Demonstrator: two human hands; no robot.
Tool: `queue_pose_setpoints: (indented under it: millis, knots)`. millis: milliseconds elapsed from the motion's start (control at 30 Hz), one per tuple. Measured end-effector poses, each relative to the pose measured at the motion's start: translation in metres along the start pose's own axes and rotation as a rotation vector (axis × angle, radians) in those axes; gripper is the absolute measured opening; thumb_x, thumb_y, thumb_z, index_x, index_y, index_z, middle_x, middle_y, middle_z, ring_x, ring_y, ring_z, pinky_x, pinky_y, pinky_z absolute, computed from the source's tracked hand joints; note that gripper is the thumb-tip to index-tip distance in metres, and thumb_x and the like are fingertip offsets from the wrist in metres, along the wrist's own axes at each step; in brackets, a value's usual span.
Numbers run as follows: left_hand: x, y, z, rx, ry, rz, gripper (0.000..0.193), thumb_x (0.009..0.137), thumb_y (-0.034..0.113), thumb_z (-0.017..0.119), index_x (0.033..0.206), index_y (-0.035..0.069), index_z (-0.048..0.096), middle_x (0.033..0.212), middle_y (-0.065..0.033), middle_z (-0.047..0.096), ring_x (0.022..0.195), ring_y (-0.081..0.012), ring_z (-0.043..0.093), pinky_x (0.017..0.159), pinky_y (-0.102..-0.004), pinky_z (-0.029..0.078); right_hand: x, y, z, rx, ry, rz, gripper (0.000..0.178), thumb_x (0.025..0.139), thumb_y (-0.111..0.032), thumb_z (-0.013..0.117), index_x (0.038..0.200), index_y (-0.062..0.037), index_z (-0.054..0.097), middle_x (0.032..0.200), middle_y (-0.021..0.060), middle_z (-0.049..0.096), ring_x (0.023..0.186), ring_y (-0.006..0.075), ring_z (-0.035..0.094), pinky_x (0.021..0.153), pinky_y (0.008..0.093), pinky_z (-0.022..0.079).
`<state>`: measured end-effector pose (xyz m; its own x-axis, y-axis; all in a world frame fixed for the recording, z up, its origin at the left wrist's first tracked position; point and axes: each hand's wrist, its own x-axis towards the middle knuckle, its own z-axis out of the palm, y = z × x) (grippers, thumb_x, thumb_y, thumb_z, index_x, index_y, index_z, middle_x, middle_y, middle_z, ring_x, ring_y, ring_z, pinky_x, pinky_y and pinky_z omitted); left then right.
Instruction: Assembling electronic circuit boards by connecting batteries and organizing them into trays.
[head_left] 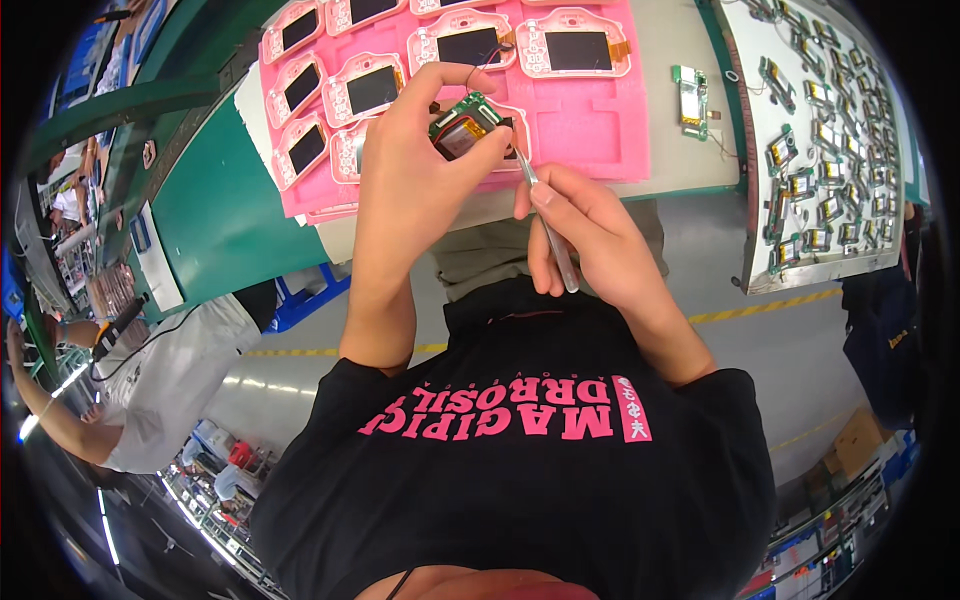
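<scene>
My left hand (415, 175) pinches a small green circuit board (484, 109) between thumb and index finger. A silver battery (459, 138) with a yellow strip sits on that board, and a thin dark wire loops above it. Beneath the board lies a pink plastic casing half (524, 128), partly hidden by my fingers. Metal tweezers (556, 250) are gripped in my right hand (600, 230), their tips reaching the board's right edge beside my left thumb. Whether the tips hold anything is too small to tell.
Around my hands spreads a pink foam tray (590, 135) with several pink casings with dark screens (572, 50). Another circuit board (690, 100) lies on the table to its right. Farther right, a metal-edged tray (750, 150) carries several boards. At left, another person's arm (60, 415) shows.
</scene>
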<state>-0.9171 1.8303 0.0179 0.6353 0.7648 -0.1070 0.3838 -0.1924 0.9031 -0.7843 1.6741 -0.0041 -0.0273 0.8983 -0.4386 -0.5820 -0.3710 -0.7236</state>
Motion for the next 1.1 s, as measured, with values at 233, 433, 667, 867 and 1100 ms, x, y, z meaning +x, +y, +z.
queue_pose_setpoints:
  millis: [233,433,667,867,1100]
  knots:
    - [0.008,-0.002,0.004,0.013,-0.003,-0.007,0.038,0.086,0.000,0.080,0.121,0.006,0.068,0.088,-0.0040,0.072,0.071,-0.0077,0.062,0.062,-0.0188,0.047,0.009,-0.003,-0.004,-0.007,0.030,0.002,0.026,0.116,-0.024,0.043,0.110,-0.0047,0.060,0.055,0.0085,0.063,0.039,0.0134,0.046,0.044,0.0234,0.035]
    - [0.005,-0.007,0.009,0.030,0.024,0.011,0.040,0.087,0.000,0.081,0.124,0.005,0.067,0.090,-0.0063,0.073,0.074,-0.0091,0.067,0.062,-0.0189,0.050,0.010,-0.002,-0.004,-0.036,0.050,-0.002,0.026,0.115,-0.021,0.045,0.107,-0.0030,0.061,0.054,0.0056,0.059,0.041,0.0127,0.046,0.045,0.0251,0.037]
    - [-0.001,-0.005,0.012,0.024,0.036,0.019,0.042,0.089,-0.001,0.080,0.128,0.003,0.065,0.092,-0.0082,0.074,0.074,-0.0113,0.068,0.062,-0.0206,0.054,0.005,0.003,-0.002,-0.035,0.050,-0.028,0.025,0.115,-0.020,0.046,0.105,-0.0030,0.061,0.054,0.0033,0.057,0.041,0.0104,0.044,0.045,0.0243,0.035]
    - [-0.014,0.016,-0.016,-0.170,-0.103,-0.126,0.039,0.092,-0.002,0.077,0.129,0.001,0.064,0.093,-0.0094,0.074,0.072,-0.0130,0.067,0.064,-0.0215,0.055,0.001,0.011,0.001,0.022,0.094,-0.093,0.024,0.114,-0.018,0.049,0.105,-0.0019,0.066,0.055,0.0006,0.054,0.045,0.0087,0.045,0.046,0.0237,0.034]
    - [-0.025,-0.001,-0.023,-0.375,-0.266,-0.231,0.029,0.096,0.000,0.074,0.124,-0.003,0.067,0.091,-0.0096,0.076,0.071,-0.0125,0.067,0.068,-0.0216,0.056,0.000,0.031,0.005,-0.285,0.218,-0.336,0.019,0.109,-0.007,0.057,0.114,-0.0010,0.074,0.056,-0.0042,0.053,0.046,0.0047,0.038,0.048,0.0205,0.028]
